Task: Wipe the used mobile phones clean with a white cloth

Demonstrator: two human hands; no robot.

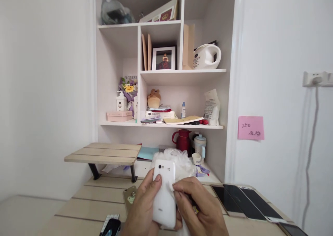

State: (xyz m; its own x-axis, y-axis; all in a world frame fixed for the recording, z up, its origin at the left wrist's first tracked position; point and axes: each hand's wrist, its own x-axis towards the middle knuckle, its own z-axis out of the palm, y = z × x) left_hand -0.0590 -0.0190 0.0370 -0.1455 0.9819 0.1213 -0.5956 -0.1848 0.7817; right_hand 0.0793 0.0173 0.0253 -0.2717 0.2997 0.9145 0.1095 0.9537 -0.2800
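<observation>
A white phone (164,201) stands nearly upright in front of me, its back with the camera facing me. My left hand (145,203) is closed round its left side, the thumb lying on the back near the camera. At the phone's right edge, my right hand (199,203) pinches something thin and white, perhaps a tissue or cloth, between thumb and forefinger. Part of that white piece hangs below the right hand. The phone's screen side is hidden.
Several dark-screened phones (246,201) lie at the right. A gold phone case (129,198) and a black object (111,227) lie at the left. A small raised wooden stand (104,153) is behind them. Clear plastic bags (177,159), a red jug (183,140) and a cup (196,158) stand farther back.
</observation>
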